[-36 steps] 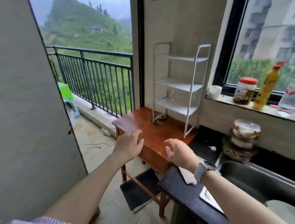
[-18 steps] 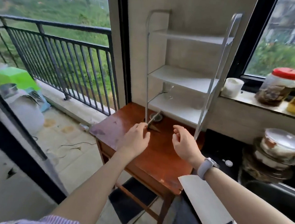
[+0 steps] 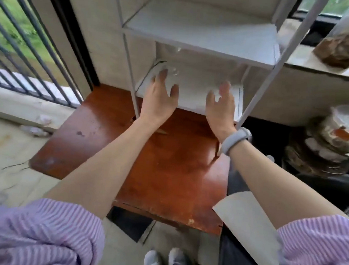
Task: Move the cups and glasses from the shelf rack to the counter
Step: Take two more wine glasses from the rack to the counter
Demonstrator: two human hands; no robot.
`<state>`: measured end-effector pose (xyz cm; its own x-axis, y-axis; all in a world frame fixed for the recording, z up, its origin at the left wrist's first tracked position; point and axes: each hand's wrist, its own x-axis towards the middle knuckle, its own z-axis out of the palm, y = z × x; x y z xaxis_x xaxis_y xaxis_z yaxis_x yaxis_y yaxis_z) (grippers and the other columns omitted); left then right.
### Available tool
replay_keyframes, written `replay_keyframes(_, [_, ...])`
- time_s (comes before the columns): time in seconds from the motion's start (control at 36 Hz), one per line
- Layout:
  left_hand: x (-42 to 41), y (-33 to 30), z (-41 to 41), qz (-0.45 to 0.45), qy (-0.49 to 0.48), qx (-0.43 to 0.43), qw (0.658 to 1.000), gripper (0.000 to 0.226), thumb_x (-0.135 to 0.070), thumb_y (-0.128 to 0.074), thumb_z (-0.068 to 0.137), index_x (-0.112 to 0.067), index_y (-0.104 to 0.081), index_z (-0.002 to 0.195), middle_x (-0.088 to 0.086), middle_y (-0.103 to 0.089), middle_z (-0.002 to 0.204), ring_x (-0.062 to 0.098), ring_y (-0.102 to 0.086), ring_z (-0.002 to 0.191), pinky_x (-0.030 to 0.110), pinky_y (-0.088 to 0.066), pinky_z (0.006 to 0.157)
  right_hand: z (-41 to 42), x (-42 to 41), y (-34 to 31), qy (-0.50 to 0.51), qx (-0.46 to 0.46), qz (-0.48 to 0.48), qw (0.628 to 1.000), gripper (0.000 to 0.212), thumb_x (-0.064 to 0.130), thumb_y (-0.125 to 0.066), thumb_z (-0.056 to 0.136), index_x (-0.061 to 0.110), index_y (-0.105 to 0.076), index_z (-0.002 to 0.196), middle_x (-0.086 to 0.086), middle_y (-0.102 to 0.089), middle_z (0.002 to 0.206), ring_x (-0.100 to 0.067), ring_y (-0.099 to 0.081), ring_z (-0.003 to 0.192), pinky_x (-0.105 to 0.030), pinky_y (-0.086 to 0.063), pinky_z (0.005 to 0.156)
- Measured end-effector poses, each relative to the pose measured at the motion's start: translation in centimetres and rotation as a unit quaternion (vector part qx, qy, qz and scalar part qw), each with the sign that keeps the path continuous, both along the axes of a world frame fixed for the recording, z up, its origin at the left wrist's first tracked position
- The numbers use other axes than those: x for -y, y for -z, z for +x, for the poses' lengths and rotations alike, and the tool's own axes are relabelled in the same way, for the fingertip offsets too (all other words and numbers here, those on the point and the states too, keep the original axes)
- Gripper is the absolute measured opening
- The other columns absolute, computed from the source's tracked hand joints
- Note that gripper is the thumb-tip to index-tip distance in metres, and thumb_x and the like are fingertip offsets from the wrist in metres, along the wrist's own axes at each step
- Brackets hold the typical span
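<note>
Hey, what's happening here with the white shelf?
A person is reaching both hands into the lowest tier of a white rack that stands on a small wooden table. The left hand, fingers spread, is at a clear glass on that tier; the blur hides whether it touches. The right hand is open beside it, holding nothing. Nothing has been lifted yet.

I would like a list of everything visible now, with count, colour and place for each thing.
shelf rack: one, white, on the table by the wall
glass: one seen, clear, lowest shelf, left; blurred
table: one, red-brown wood, under the rack
railing: one, dark, left
jar: one, brown contents, on the window ledge
stacked bowls: several, right, on the dark counter
paper: one sheet, pale, lower right
wristband: one, grey, right wrist
sleeves: two, striped purple
left hand: open, reaching at the glass
right hand: open, at the lowest shelf
</note>
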<state>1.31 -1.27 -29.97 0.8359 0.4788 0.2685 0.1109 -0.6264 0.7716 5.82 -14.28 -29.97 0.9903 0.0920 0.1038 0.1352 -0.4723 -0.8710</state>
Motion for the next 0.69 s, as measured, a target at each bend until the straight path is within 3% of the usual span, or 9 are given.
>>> replay_keyframes(0.06, [-0.5,0.7,2.2,-0.003,-0.005,0.003,1.000,0.054,-0.025,-0.047,0.093,-0.008,-0.029,0.141,0.012,-0.045,0.141,0.025,-0.045,0.126,0.029,-0.035,0.098,1.8,-0.8,0.5,0.034,0.002,0.013,0.999,0.056,0.017,-0.044,0.094,0.001,-0.021,0.143,-0.016,-0.035,0.147,-0.025,-0.033,0.136,-0.031,-0.028,0.111])
replay_keyframes(0.19, [-2.1,2.2,7.3,-0.060,-0.009,-0.003,0.998,0.067,-0.023,-0.048,0.091,-0.007,-0.011,0.146,0.014,-0.032,0.149,0.028,-0.033,0.136,0.042,-0.034,0.109,5.8,-2.2,1.6,0.080,0.013,0.056,0.995,0.062,0.010,-0.045,0.092,0.000,-0.013,0.145,-0.014,-0.027,0.152,-0.025,-0.024,0.141,-0.027,-0.019,0.114])
replay_keyframes(0.28, [-2.6,2.6,9.5,-0.118,0.014,0.000,0.993,0.082,-0.021,-0.053,0.089,-0.008,0.003,0.146,0.015,-0.027,0.151,0.028,-0.032,0.137,0.045,-0.035,0.108,7.6,-2.7,1.7,0.095,0.012,0.084,0.992,0.073,0.006,-0.047,0.091,0.000,0.000,0.145,-0.015,-0.017,0.155,-0.027,-0.019,0.143,-0.036,-0.019,0.118])
replay_keyframes(0.39, [-2.6,2.3,11.1,-0.199,0.052,0.030,0.978,0.094,-0.022,-0.056,0.089,-0.015,0.020,0.144,0.013,-0.013,0.157,0.026,-0.022,0.142,0.050,-0.032,0.111,9.0,-2.9,1.6,0.104,0.003,0.130,0.986,0.081,0.007,-0.054,0.088,0.004,0.003,0.146,-0.015,-0.023,0.154,-0.026,-0.028,0.140,-0.038,-0.025,0.116])
replay_keyframes(0.44, [-2.5,2.0,11.8,-0.200,0.031,0.027,0.979,0.092,-0.028,-0.056,0.089,-0.018,0.016,0.145,0.009,-0.016,0.157,0.022,-0.024,0.142,0.052,-0.029,0.112,9.4,-3.0,1.5,0.107,0.002,0.167,0.980,0.077,0.005,-0.055,0.086,0.006,-0.007,0.146,-0.014,-0.030,0.151,-0.025,-0.032,0.138,-0.038,-0.027,0.115])
replay_keyframes(0.53, [-2.4,2.0,12.6,-0.167,-0.005,0.025,0.986,0.077,-0.037,-0.052,0.089,-0.019,-0.002,0.145,0.010,-0.041,0.145,0.026,-0.043,0.130,0.054,-0.032,0.107,9.9,-2.9,1.6,0.117,0.007,0.181,0.976,0.063,0.006,-0.057,0.085,0.005,-0.023,0.138,-0.014,-0.043,0.139,-0.026,-0.043,0.128,-0.041,-0.035,0.110])
replay_keyframes(0.61, [-2.2,2.1,12.7,-0.149,-0.031,0.038,0.988,0.060,-0.038,-0.048,0.091,-0.018,-0.016,0.139,0.014,-0.060,0.119,0.029,-0.057,0.108,0.058,-0.038,0.100,9.9,-2.8,1.9,0.126,0.020,0.177,0.976,0.031,0.013,-0.056,0.087,0.008,-0.039,0.113,-0.016,-0.055,0.115,-0.027,-0.054,0.106,-0.042,-0.045,0.097])
replay_keyframes(0.69, [-1.8,2.3,12.2,-0.154,-0.046,0.062,0.985,0.057,-0.039,-0.049,0.091,-0.015,-0.023,0.136,0.018,-0.065,0.100,0.031,-0.061,0.093,0.057,-0.043,0.094,9.0,-2.6,2.2,0.109,0.036,0.185,0.976,0.022,0.022,-0.057,0.088,0.019,-0.037,0.098,-0.014,-0.057,0.107,-0.025,-0.057,0.098,-0.029,-0.048,0.078])
